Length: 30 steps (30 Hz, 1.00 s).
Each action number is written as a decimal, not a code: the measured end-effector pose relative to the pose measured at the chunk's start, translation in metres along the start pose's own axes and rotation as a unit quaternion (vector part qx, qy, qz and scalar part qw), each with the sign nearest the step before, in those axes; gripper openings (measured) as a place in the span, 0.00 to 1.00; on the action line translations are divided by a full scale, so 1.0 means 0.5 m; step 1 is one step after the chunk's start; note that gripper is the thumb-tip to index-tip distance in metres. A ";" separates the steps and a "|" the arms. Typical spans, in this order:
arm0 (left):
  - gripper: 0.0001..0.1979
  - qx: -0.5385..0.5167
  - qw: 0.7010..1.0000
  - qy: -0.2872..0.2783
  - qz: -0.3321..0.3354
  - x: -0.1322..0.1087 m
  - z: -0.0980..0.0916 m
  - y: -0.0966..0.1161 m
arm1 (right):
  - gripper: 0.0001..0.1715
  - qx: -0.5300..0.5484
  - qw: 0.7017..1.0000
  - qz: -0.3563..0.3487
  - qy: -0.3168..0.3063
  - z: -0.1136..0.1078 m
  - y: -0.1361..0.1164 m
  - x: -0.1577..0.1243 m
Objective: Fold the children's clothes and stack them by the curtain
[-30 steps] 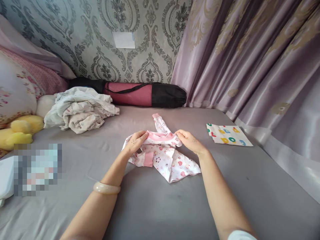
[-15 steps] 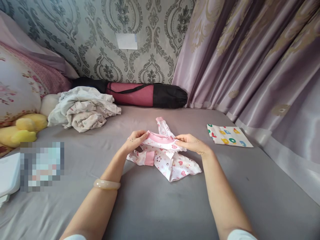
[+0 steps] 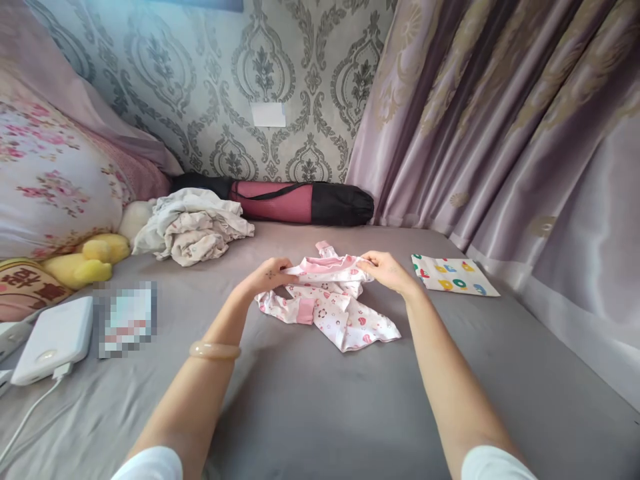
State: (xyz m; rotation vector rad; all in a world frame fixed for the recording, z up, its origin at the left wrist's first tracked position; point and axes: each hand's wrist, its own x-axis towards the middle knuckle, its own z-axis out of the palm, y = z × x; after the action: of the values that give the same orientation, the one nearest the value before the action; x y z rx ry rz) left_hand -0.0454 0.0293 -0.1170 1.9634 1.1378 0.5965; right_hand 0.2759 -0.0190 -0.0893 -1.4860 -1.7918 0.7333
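Note:
A small white baby shirt (image 3: 333,312) with pink hearts and flowers lies loosely on the grey sheet (image 3: 320,407). Its pink-trimmed neck is stretched sideways between my two hands. My left hand (image 3: 273,277) pinches the shirt at the left shoulder, fingers closed on the cloth. On the opposite shoulder, my right hand (image 3: 387,272) grips the fabric between thumb and fingers. One sleeve with a pink cuff folds across the front toward the middle; the other points away behind the collar. The lower part of the shirt rests crumpled on the sheet.
Right of the shirt lies a folded cloth with colourful letters (image 3: 454,275). Crumpled pale clothes (image 3: 195,227), a yellow plush toy (image 3: 87,263) and a white power bank with a cable (image 3: 55,340) are at left. A maroon-black rolled bag (image 3: 280,203) lies along the wall.
My hands have moved slightly apart, pulling the shirt's neck and shoulders wider and tauter. The camera view has tilted up and turned a little left.

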 end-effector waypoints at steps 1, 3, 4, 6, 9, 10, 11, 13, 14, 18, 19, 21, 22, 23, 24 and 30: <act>0.17 -0.016 1.000 0.006 -0.003 0.000 -0.009 0.006 | 0.23 -0.003 1.000 -0.011 0.010 -0.008 -0.007 0.005; 0.19 -0.057 0.998 0.012 0.004 -0.004 -0.030 0.026 | 0.23 -0.013 0.999 -0.036 0.028 -0.026 -0.024 0.015; 0.20 -0.082 0.996 0.012 0.013 -0.006 -0.040 0.039 | 0.23 -0.021 0.998 -0.049 0.036 -0.036 -0.034 0.020; 0.21 -0.137 0.990 0.006 0.029 -0.013 -0.060 0.066 | 0.23 -0.043 0.995 -0.070 0.056 -0.057 -0.055 0.029; 0.23 -0.208 0.978 -0.019 0.024 -0.020 -0.083 0.107 | 0.22 -0.057 0.991 -0.097 0.070 -0.089 -0.088 0.039; 0.24 -0.226 0.973 -0.029 0.020 -0.021 -0.090 0.120 | 0.21 -0.058 0.990 -0.106 0.070 -0.100 -0.100 0.042; 0.25 -0.242 0.969 -0.036 0.021 -0.022 -0.097 0.132 | 0.22 -0.058 0.989 -0.114 0.069 -0.112 -0.112 0.045; 0.25 -0.266 0.963 -0.040 0.034 -0.021 -0.112 0.158 | 0.23 -0.059 0.988 -0.125 0.066 -0.138 -0.136 0.049; 0.24 -0.270 0.961 -0.039 0.045 -0.021 -0.122 0.172 | 0.24 -0.060 0.988 -0.130 0.064 -0.152 -0.149 0.050; 0.17 -0.226 0.968 -0.043 0.098 -0.023 -0.171 0.228 | 0.26 -0.060 0.987 -0.140 0.057 -0.208 -0.204 0.048; 0.16 -0.196 0.973 -0.047 0.113 -0.023 -0.185 0.241 | 0.26 -0.061 0.986 -0.141 0.057 -0.221 -0.217 0.046; 0.14 -0.123 0.982 -0.045 0.139 -0.020 -0.211 0.265 | 0.26 -0.072 0.985 -0.147 0.061 -0.245 -0.242 0.042; 0.14 -0.082 0.985 -0.034 0.151 -0.018 -0.222 0.276 | 0.25 -0.083 0.983 -0.151 0.065 -0.255 -0.253 0.040; 0.13 -0.042 0.986 -0.015 0.162 -0.015 -0.232 0.285 | 0.25 -0.097 0.980 -0.157 0.069 -0.265 -0.263 0.039; 0.13 -0.001 0.985 0.010 0.174 -0.011 -0.239 0.294 | 0.24 -0.111 0.978 -0.163 0.073 -0.272 -0.272 0.039; 0.09 0.238 0.914 0.284 0.165 0.008 -0.231 0.334 | 0.21 -0.198 0.956 -0.189 0.106 -0.284 -0.315 0.044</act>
State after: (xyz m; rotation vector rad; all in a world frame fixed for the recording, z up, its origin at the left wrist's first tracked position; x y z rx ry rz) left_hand -0.0404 0.0273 0.0858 2.5203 1.4024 1.2237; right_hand 0.2928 -0.0273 0.1233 -1.3389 -2.0455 0.0195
